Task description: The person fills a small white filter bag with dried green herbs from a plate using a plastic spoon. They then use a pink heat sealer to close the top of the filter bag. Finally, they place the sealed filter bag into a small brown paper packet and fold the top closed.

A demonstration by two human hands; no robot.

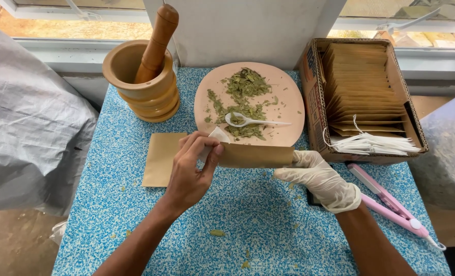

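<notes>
Both hands on one brown paper envelope (255,155), held just above blue table (135,214): left hand (189,171) pinching white tea bag (214,139) at mouth, gloved right hand (322,179) gripping other end. Insertion partly done. Second envelope (161,158) flat beside; dried leaves (242,99) remaining on pink plate (289,87).

I count one wooden mortar (140,82) with one pestle (156,43), one pink plate (289,97), one white spoon (253,121), one cardboard box (314,97), two kraft envelopes (255,155) out on the table.
</notes>
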